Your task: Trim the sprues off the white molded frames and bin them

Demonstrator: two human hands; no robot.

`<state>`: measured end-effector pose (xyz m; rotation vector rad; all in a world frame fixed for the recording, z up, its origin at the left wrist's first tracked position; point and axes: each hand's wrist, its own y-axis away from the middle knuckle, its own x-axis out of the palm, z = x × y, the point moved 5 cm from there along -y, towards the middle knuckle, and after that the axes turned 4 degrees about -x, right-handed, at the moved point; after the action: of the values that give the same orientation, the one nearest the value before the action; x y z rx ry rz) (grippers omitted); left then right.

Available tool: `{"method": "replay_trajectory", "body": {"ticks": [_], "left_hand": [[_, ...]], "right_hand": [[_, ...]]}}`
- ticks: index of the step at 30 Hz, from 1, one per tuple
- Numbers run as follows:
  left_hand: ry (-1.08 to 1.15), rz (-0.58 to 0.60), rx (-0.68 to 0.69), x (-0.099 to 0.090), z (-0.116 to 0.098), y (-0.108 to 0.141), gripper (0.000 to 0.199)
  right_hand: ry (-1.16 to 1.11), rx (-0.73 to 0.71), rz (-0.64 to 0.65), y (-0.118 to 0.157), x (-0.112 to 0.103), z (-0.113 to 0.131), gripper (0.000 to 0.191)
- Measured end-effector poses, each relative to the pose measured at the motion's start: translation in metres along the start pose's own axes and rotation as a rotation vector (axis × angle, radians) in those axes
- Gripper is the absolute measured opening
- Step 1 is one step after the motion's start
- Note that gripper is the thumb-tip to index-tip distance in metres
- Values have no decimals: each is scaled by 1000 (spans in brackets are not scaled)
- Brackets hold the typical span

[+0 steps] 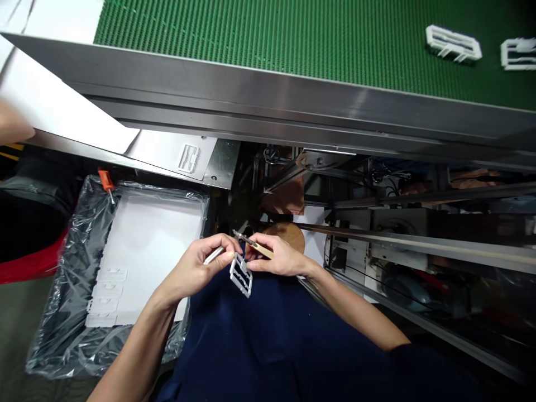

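My left hand point(209, 259) is closed, pinching a white plastic frame point(242, 276) that hangs tilted in front of my dark blue clothing. Another white edge point(214, 255) shows between its fingers; whether it belongs to a second part I cannot tell. In my right hand point(278, 255) is a pair of nippers point(263, 249) with beige handles, the fingers wrapped round them. The metal jaws point up and left, just above the frame and close to my left fingertips. Part of the frame's upper end is hidden by my fingers.
A green conveyor belt point(268, 33) behind a metal rail point(268, 92) carries white frames point(454, 43). Another frame point(189, 158) lies on a side table. At left, a plastic-lined bin point(62, 312) holds a white sheet point(154, 240) with several frames. Another person's hand point(14, 123) shows far left.
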<state>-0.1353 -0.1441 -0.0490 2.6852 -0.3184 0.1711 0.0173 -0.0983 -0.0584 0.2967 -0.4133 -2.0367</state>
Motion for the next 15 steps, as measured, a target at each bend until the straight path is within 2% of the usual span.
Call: {"method": "replay_trajectory", "body": {"ticks": [3, 7, 11, 15], "left_hand": [[-95, 6, -23, 5, -8, 4, 15], [-188, 27, -39, 6, -11, 5, 18], [-264, 64, -31, 9, -12, 1, 19], [-333, 64, -35, 10, -13, 0, 20]], "right_hand": [[391, 31, -25, 18, -16, 14, 26], [778, 48, 32, 36, -30, 42, 19], [1017, 51, 117, 39, -32, 58, 33], [1140, 26, 161, 39, -30, 66, 32]]}}
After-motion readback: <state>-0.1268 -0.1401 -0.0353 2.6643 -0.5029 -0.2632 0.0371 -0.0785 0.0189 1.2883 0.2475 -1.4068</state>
